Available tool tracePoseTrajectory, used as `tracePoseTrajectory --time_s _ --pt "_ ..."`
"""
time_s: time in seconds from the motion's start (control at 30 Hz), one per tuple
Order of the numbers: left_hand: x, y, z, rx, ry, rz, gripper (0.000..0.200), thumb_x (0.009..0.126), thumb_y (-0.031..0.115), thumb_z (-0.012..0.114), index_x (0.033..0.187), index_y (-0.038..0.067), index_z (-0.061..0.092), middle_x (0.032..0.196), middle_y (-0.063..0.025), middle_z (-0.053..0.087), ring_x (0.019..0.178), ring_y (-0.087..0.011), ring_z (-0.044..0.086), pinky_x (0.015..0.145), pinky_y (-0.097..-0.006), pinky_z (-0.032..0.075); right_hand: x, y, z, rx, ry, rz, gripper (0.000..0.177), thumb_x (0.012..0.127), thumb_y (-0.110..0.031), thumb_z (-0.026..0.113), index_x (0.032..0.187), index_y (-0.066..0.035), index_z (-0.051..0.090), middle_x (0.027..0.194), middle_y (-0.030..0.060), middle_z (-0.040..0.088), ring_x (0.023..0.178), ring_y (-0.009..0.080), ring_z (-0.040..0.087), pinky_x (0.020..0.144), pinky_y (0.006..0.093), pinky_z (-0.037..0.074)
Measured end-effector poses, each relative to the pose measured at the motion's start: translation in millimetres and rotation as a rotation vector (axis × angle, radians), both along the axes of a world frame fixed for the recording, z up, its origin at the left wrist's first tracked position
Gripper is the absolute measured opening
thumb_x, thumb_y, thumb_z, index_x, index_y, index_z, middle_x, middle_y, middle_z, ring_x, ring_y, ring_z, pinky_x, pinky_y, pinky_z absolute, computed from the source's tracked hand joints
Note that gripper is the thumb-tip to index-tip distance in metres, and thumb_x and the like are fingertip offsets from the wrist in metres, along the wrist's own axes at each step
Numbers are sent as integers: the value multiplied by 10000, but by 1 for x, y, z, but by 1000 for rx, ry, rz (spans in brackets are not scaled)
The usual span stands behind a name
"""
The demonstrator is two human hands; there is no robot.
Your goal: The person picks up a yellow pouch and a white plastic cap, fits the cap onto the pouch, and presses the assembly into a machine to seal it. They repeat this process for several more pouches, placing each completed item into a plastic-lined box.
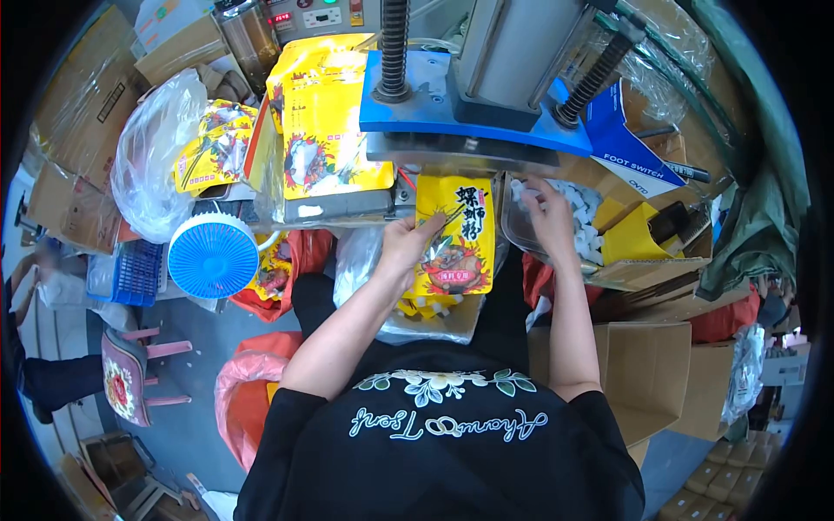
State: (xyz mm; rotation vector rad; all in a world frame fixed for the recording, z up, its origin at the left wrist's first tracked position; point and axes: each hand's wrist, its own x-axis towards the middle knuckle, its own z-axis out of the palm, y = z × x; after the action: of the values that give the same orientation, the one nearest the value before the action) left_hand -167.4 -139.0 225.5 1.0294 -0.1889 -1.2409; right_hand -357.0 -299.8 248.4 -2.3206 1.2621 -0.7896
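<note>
My left hand [407,247] pinches the left edge of a yellow printed pouch [453,239], which lies flat below the blue press [486,117]. To the right, my right hand [551,213] is over a clear tray of small white pieces [588,217], its fingers bent together near the tray's left side. Whether a piece is between those fingers is too small to tell. The pouch's top edge is close under the press's dark lower plate. More yellow pouches [339,130] are stacked at the left of the press.
A blue round fan [214,255] stands at left, near a clear plastic bag [156,161]. Below my hands is a lined box [434,328] holding yellow pouches. Cardboard boxes [643,369] are at right. A person's dark-clothed leg [61,382] shows at far left beside a stool [126,379].
</note>
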Motion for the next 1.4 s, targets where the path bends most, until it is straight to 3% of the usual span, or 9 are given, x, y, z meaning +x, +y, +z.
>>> tracePoseTrajectory --time_s 0.17,0.33,0.37,0.4,0.53,0.67,0.87,1.07,1.4 --pt "15 1 -7 23 -294 -63 215 922 99 664 1072 -55 676 917 -100 729 783 -165 704 681 -300 565 12 -1 -18 -387 113 64 286 881 -194 644 1128 -53 669 987 141 689 791 285 641 754 387 512" --pt "96 20 0 231 -1911 336 619 815 403 741 1296 48 582 1366 -170 542 1298 -357 469 1058 -452 366 5 5 -20 68 -207 19 221 874 -136 670 1077 -49 683 866 119 669 706 224 617 671 329 500" --pt "104 33 -15 332 -1955 149 740 789 431 748 1384 75 490 1512 -161 369 1435 -324 264 1141 -493 214 3 8 -18 96 -263 33 216 875 -125 674 1076 -47 680 863 104 666 714 200 610 678 313 496" --pt "97 46 -12 295 -2016 161 596 800 366 748 1299 86 581 1443 -133 474 1397 -300 357 1139 -510 213 1 7 -17 119 -323 42 212 875 -113 679 1076 -45 678 860 89 663 723 176 604 685 297 493" --pt "98 67 -1 224 -1798 323 106 841 102 703 934 59 728 940 -88 697 985 -226 648 1014 -440 379 -4 18 -5 371 -500 150 213 879 -88 690 1084 -34 662 899 28 646 836 92 579 754 236 468" --pt "60 78 15 -24 -998 156 131 825 -39 668 947 -8 701 874 -73 680 795 -101 632 740 -228 479 16 53 38 356 -401 278 227 894 -21 648 1120 -25 666 1021 20 685 887 65 592 812 227 473" --pt "21 80 -10 -104 -912 -57 140 818 -24 692 956 -47 688 875 -78 678 839 -123 646 757 -252 497 35 80 56 455 -205 607 189 861 -71 689 1041 -13 702 1031 56 703 958 122 629 875 260 476" --pt "20 62 -26 1 -749 -182 231 911 175 684 936 -54 704 794 -26 688 677 -58 596 612 -245 480 41 68 25 759 -503 557 316 867 -165 710 1133 -5 652 1016 78 693 961 140 646 882 291 499" --pt "2 -5 -1 -11 36 51 222 907 123 682 960 -92 693 865 -114 720 707 -129 669 632 -265 519 -21 3 14 -154 236 -40 271 853 -223 679 1088 -89 698 1082 124 664 941 333 655 789 416 517"
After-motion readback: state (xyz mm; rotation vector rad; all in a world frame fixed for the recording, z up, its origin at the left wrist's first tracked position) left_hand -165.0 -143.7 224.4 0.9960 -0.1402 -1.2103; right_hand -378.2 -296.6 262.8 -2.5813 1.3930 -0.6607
